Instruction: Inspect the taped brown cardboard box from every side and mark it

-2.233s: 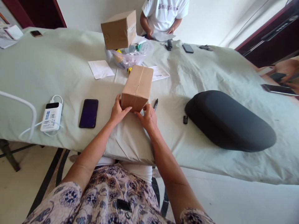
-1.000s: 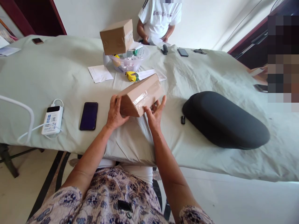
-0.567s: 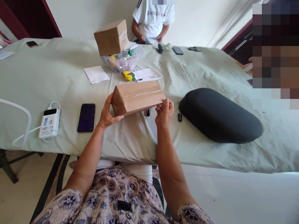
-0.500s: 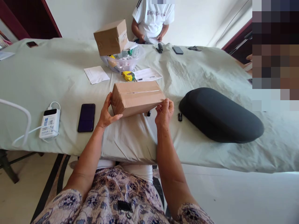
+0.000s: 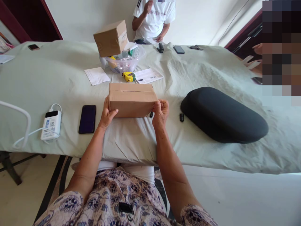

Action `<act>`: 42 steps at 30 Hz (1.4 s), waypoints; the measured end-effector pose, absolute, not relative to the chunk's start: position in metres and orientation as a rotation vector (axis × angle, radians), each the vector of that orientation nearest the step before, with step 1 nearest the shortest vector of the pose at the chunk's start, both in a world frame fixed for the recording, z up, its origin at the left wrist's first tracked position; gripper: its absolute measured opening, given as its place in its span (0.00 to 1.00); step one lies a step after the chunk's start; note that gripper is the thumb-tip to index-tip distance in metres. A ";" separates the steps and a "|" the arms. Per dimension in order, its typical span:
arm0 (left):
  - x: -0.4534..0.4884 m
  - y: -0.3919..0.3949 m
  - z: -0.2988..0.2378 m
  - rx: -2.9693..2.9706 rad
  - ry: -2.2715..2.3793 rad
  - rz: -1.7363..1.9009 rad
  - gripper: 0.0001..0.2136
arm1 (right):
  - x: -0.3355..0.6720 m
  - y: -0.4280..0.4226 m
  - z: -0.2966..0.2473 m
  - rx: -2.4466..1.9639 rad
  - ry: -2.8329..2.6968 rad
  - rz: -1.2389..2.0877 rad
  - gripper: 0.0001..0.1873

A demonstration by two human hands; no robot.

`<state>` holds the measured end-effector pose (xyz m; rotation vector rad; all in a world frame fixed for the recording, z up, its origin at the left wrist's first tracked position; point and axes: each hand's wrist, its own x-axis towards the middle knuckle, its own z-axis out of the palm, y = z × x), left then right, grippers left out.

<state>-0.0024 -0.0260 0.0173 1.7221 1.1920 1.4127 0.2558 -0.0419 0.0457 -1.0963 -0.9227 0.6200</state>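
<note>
Between my hands is a closed brown cardboard box (image 5: 133, 102), its long side facing me. My left hand (image 5: 108, 114) grips the box's left end, thumb on the front face and fingers hidden behind the end. At the right end, my right hand (image 5: 161, 113) pinches the box's edge, with its fingers curled in. A small black object (image 5: 151, 114) lies partly hidden between the box and my right hand. To the right of that hand lies another small black piece (image 5: 181, 117). A dark smartphone (image 5: 87, 119) rests to the left of my left hand.
Behind the box are a yellow tape measure (image 5: 128, 76), papers (image 5: 97, 76) and a clear plastic basin (image 5: 124, 66) with a second carton (image 5: 110, 39) on top. A black padded seat (image 5: 223, 114) lies right, a white power bank (image 5: 51, 125) left. A person in white (image 5: 152, 25) sits opposite.
The box has turned so its front face is squarer to me, and its right end has shifted left with my right hand. The person opposite has raised one hand.
</note>
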 end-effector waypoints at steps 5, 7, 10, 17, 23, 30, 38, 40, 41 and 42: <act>0.005 -0.030 0.023 1.652 1.188 1.484 0.41 | 0.249 -0.047 0.049 -1.121 -1.036 0.550 0.29; 0.008 -0.030 0.026 1.688 1.190 1.557 0.44 | 0.249 -0.048 0.049 -1.124 -1.066 0.525 0.29; 0.011 -0.029 0.031 1.654 1.248 1.670 0.43 | 0.250 -0.048 0.047 -1.128 -1.091 0.506 0.28; 0.026 -0.028 0.038 1.506 1.383 1.774 0.36 | 0.246 -0.048 0.043 -1.115 -1.093 0.420 0.30; 0.041 -0.033 0.041 1.453 1.447 1.785 0.38 | 0.236 -0.052 0.041 -1.285 -1.044 0.313 0.31; 0.044 -0.036 0.043 1.441 1.483 1.779 0.40 | 0.231 -0.053 0.042 -1.364 -1.043 0.234 0.31; 0.037 -0.038 0.039 1.484 1.424 1.778 0.34 | 0.237 -0.052 0.043 -1.344 -1.030 0.257 0.29; 0.037 -0.038 0.038 1.515 1.457 1.797 0.34 | 0.238 -0.051 0.040 -1.339 -1.020 0.223 0.27; 0.037 -0.038 0.037 1.548 1.494 1.822 0.35 | 0.238 -0.050 0.038 -1.332 -1.025 0.189 0.26; 0.038 -0.038 0.036 1.602 1.538 1.847 0.37 | 0.238 -0.049 0.036 -1.319 -1.049 0.145 0.26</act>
